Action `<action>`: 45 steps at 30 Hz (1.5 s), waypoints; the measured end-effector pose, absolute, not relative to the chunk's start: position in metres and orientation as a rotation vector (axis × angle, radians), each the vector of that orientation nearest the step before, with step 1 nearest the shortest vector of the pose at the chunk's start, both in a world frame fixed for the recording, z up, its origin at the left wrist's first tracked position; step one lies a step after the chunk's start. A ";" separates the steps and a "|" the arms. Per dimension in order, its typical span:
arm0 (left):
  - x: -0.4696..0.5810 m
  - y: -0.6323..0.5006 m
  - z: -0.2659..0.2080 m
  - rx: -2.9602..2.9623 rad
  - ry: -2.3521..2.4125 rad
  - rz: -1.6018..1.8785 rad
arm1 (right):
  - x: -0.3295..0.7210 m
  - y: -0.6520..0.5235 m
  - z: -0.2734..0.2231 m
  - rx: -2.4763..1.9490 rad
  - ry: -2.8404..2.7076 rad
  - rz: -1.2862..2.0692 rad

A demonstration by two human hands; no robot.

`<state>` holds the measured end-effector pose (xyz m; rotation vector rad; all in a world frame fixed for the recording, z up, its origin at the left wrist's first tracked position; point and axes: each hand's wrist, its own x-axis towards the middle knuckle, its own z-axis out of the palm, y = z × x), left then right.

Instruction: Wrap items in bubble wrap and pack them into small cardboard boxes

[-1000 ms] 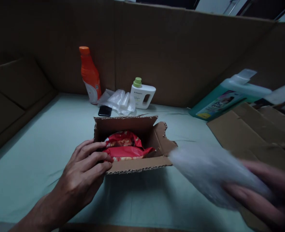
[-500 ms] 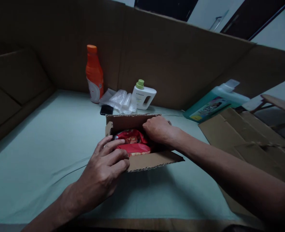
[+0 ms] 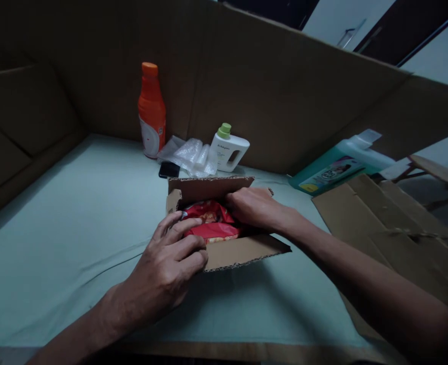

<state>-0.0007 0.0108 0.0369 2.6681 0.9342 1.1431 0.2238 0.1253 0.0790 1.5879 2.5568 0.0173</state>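
An open cardboard box sits in front of me with its flaps folded outward. Inside lies a shiny red packet with pictures of food on it. My left hand is bent over the near left corner of the box, fingertips reaching onto the packet; its thumb is hidden. At the right end of the box, my right hand reaches down inside beside the packet. Its fingers are curled, and their tips are out of sight, so what they hold cannot be made out.
Behind the box stand an orange bottle, crumpled bubble wrap, a black phone and a white jug with a green cap. A tilted teal bottle and folded cardboard are at right. Cardboard walls surround the table.
My right hand has sunk slightly deeper into the box, its knuckles lower against the rim. The left hand keeps its place on the box. The camera view has shifted a little.
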 end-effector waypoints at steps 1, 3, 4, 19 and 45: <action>0.000 0.011 0.037 2.666 0.921 1.150 | 0.226 0.124 0.084 1.560 2.498 0.003; 0.000 0.011 0.037 2.645 0.912 1.171 | 0.227 0.122 0.094 1.493 2.404 -0.011; 0.000 0.011 0.036 2.631 0.919 1.177 | 0.227 0.121 0.097 1.467 2.370 -0.009; 0.011 -0.002 0.031 2.664 1.143 1.370 | 0.239 0.105 0.099 1.334 2.532 -0.062; 0.056 0.030 -0.037 1.494 1.040 1.242 | 0.343 0.016 0.002 2.827 2.612 -0.618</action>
